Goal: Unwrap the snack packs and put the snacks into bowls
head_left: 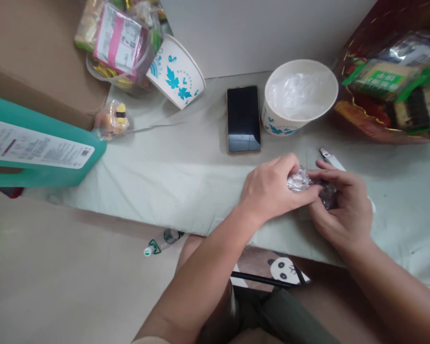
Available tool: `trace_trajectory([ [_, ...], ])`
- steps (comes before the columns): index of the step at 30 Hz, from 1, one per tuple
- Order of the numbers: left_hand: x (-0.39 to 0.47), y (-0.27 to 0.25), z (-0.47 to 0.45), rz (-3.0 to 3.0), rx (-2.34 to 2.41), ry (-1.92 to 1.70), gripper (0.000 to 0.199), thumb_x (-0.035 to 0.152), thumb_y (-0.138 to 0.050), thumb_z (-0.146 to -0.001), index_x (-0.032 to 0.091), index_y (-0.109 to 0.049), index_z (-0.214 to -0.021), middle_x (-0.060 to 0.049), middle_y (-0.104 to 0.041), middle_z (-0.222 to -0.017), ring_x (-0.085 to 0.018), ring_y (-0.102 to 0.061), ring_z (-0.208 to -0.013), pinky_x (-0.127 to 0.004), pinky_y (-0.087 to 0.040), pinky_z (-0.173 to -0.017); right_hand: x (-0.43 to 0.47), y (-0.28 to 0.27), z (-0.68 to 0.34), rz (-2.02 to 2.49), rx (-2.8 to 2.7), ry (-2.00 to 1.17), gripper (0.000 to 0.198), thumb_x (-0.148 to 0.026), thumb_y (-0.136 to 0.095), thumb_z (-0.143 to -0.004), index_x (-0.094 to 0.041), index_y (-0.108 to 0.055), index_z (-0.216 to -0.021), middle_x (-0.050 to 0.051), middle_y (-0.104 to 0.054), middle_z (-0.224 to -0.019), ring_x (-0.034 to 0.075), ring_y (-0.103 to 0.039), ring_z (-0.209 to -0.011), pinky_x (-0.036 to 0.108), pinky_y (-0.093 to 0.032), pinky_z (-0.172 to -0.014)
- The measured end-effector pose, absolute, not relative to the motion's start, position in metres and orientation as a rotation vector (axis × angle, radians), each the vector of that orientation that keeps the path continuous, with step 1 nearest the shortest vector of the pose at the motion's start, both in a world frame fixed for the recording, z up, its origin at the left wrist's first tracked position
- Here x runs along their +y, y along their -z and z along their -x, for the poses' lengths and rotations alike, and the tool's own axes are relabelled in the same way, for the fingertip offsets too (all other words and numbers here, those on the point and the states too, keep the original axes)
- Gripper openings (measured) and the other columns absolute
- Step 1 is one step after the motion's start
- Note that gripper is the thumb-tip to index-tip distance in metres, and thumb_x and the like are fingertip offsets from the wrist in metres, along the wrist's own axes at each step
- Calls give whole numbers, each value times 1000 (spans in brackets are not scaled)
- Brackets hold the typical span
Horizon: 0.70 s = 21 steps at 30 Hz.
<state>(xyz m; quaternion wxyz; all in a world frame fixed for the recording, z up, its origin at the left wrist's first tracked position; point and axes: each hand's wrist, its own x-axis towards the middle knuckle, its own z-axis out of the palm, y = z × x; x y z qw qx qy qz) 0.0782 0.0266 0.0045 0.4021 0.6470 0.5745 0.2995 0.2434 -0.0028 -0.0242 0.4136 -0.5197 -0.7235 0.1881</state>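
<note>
My left hand (272,186) and my right hand (347,205) meet above the front part of the covered table. Crumpled clear plastic wrap (298,180) is pinched in the fingers of my left hand. My right hand curls around a darker, shiny part of the same bundle; fingers hide most of it. Partly behind my right hand lies a white, slim object with a metal tip (331,157). Beyond the hands stands a white paper cup (281,125) with clear plastic film (297,95) inside. A black-screened phone (243,119) lies left of that cup.
A second paper cup (181,74) lies tilted against a tub of packaged snacks (120,43). Near it is a small wrapped figure (113,119). A red bowl of snack packs (372,122) stands at right, a teal box (39,143) at left. On the floor lies a plastic bottle (165,240).
</note>
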Motion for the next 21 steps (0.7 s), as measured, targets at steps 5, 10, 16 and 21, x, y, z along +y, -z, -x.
trace_trajectory([
  [5, 23, 5, -79, -1800, 1386, -906, 27, 29, -76, -82, 18, -69, -106, -9, -68, -116, -22, -65, -109, -35, -53, -98, -1, 29, -248, 1162, -1893, -515, 46, -17, -63, -85, -26, -53, -129, 10, -70, -128, 32, -56, -141, 58, -48, -113],
  [10, 22, 16, -70, -1788, 1340, -1044, 16, 17, -63, -90, 18, -75, -100, -9, -76, -114, -18, -71, -104, -31, -56, -93, -2, 31, -249, 1246, -1869, -415, 44, -21, -64, -81, -23, -57, -124, 14, -66, -132, 33, -61, -131, 60, -46, -114],
  [16, 10, 17, -69, -1822, 1302, -1084, 19, 24, -67, -86, 18, -72, -104, -8, -77, -113, -20, -71, -104, -29, -57, -85, -20, 28, -255, 1389, -1736, -501, 33, -29, -69, -84, -23, -62, -116, 12, -65, -125, 28, -64, -115, 49, -53, -100],
  [21, 5, 13, -79, -1803, 1246, -1087, 16, 31, -70, -86, 19, -72, -95, -10, -76, -115, -21, -71, -109, -35, -53, -100, -26, 20, -268, 1359, -1717, -646, 18, -24, -62, -87, -23, -70, -103, 5, -67, -96, 19, -62, -83, 36, -52, -78],
])
